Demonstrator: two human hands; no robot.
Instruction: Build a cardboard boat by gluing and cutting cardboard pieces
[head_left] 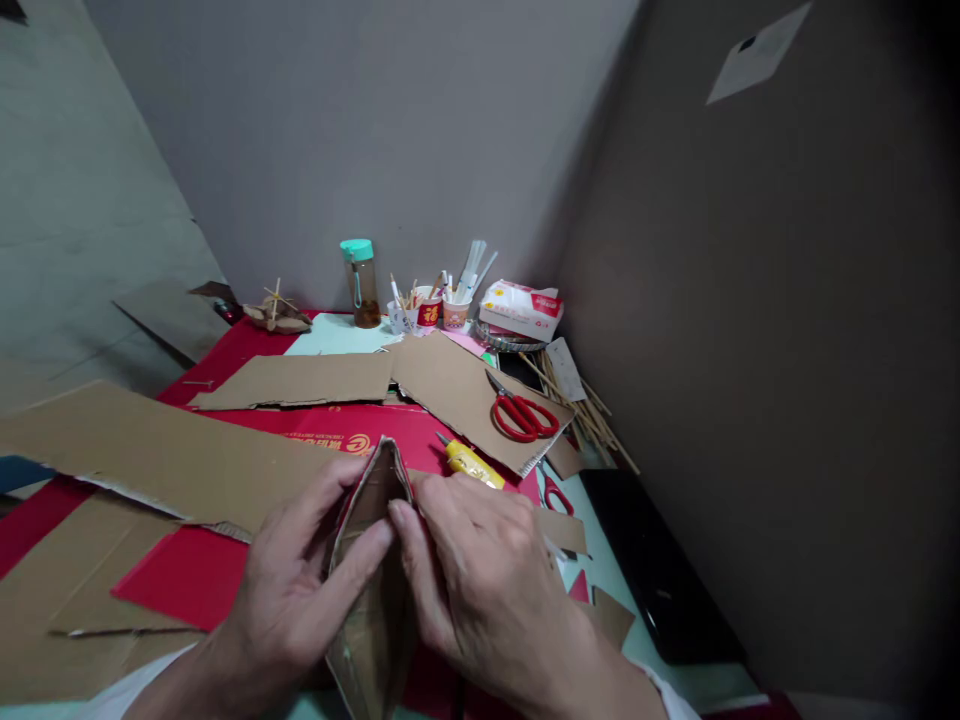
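Both hands are on a folded cardboard piece [375, 590], shaped like a narrow boat hull with its pointed end facing away from me. Its inside is bare brown, and red shows along the outer edges. My left hand [300, 570] grips the left wall, thumb inside and fingers around the outside. With thumb and forefinger, my right hand [487, 560] pinches the right wall near the tip. Just beyond the hands lies a yellow hot glue gun [471, 464], partly hidden by my right hand. Red-handled scissors [521, 416] rest on a cardboard sheet [442, 385] behind it.
Large cardboard sheets [172, 455] spread over the left side. Along the wall stand a bottle [363, 285], paper cups [429, 313] of sticks and a tissue pack [521, 308]. Wooden sticks [592, 410] and a black flat object [652, 560] lie right. A small cardboard boat [276, 313] sits back left.
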